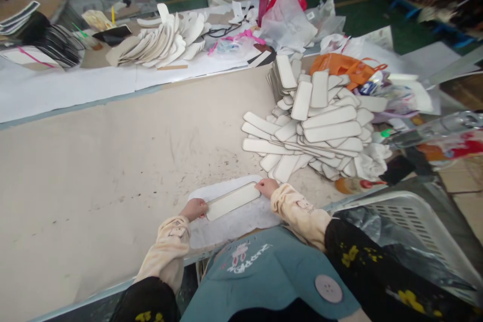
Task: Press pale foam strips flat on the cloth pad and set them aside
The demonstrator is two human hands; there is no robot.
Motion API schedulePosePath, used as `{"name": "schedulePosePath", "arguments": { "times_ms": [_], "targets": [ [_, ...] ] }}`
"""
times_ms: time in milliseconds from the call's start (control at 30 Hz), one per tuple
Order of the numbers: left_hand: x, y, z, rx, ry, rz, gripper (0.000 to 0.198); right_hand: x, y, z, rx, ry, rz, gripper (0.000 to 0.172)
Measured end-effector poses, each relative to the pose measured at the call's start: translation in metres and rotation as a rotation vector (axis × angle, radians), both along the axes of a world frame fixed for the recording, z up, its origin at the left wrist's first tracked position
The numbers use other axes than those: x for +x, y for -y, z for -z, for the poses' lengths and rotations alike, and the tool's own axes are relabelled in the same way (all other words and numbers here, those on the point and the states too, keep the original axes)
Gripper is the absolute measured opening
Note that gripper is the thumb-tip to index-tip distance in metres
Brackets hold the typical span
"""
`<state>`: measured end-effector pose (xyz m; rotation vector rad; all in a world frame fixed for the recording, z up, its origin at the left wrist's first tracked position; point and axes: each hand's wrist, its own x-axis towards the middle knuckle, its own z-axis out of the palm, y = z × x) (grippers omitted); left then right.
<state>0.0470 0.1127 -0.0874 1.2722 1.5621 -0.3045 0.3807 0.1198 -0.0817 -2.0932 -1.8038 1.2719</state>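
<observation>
A long white strip with rounded ends and a dark edge (234, 201) is stretched between my two hands, just above a white sheet (219, 234) at the table's front edge. My left hand (194, 209) pinches its left end. At the other end, my right hand (267, 187) has its fingers closed on the tip. Beyond my right hand lies a loose heap of similar white strips (332, 132), stacked and overlapping at many angles.
Brown paper with dark smudges covers the table (113, 161). To the right stand a white plastic basket (418, 211) and a glue-coloured bottle (350, 185). Curved white pieces (166, 40), an orange bag (343, 68) and plastic bags (287, 22) lie farther back.
</observation>
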Motion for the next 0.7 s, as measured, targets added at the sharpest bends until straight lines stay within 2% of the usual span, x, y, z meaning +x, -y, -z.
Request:
{"name": "schedulePosePath", "arguments": {
  "times_ms": [167,300,467,567,633,700],
  "targets": [
    [0.001,0.001,0.004,0.018,-0.012,-0.044,0.008,-0.005,-0.003,-0.001,-0.051,0.161,-0.041,0.03],
    [0.0,0.004,0.006,0.04,-0.009,-0.098,0.009,-0.006,-0.005,0.002,-0.072,0.206,-0.056,0.027],
    [-0.005,0.013,0.006,0.049,0.02,-0.226,0.008,-0.006,-0.004,0.003,-0.084,0.241,-0.081,0.028],
    [-0.011,0.024,0.001,0.074,0.019,-0.311,0.017,-0.007,-0.003,0.003,-0.074,0.244,-0.088,0.03],
    [-0.014,0.034,-0.002,0.174,-0.002,-0.33,0.027,-0.007,-0.002,0.003,-0.068,0.24,-0.083,0.031],
    [-0.014,0.045,-0.004,0.354,-0.056,-0.298,0.038,-0.007,-0.001,0.005,-0.061,0.236,-0.073,0.03]
  ]
}}
